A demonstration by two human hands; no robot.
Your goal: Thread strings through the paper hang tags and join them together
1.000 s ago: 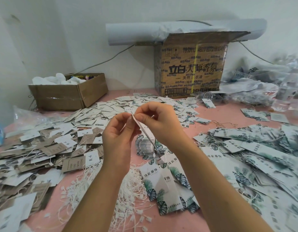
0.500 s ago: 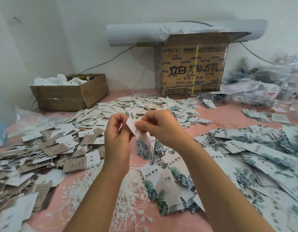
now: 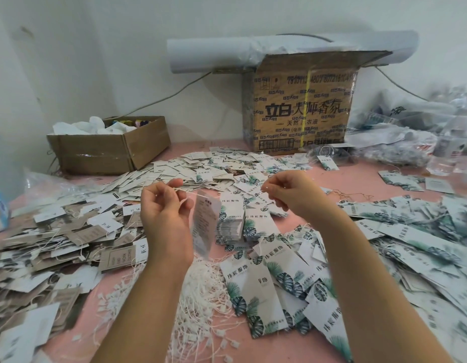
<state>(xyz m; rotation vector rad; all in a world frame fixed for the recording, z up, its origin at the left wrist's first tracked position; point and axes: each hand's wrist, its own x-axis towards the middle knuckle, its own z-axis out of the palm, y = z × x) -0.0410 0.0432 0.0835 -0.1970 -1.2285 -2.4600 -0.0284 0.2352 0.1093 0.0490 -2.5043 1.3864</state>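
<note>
Head view, down over the pink table (image 3: 358,179): well into the job, nowhere near the end of it.

Working one set at this moment. Pinching a white string (image 3: 186,193) between thumb and forefinger of the left hand (image 3: 165,224), raised above the near middle of the table, other fingers loosely curled. Holding the right hand (image 3: 290,196) up at about the same height, well apart to the right, thumb and forefinger closed on a small pale bit. Most likely the other end of the string, though too thin to trace across the gap. Dangling from the string, just right of the left hand: hanging tags (image 3: 205,226), blurred, so cannot tell how many. Judging by that: threaded, not yet fastened into a loop.

Probably done: the heap of leaf-print tags (image 3: 423,239) spread along the right side, and the brown and white heap (image 3: 57,239) on the left, with thin strings visible among the cards there.

Apparently plenty left:
- a tangle of loose strings (image 3: 201,292) lying near, between the forearms
- a neat stack of leaf tags (image 3: 231,221) just beyond the dangling ones
- more large leaf cards (image 3: 266,284) fanned out to the right of the tangle, with no string to be seen on them
- a scatter of small tags (image 3: 190,169) farther back, in front of the low box (image 3: 109,150) and the tall box (image 3: 300,113)
</note>
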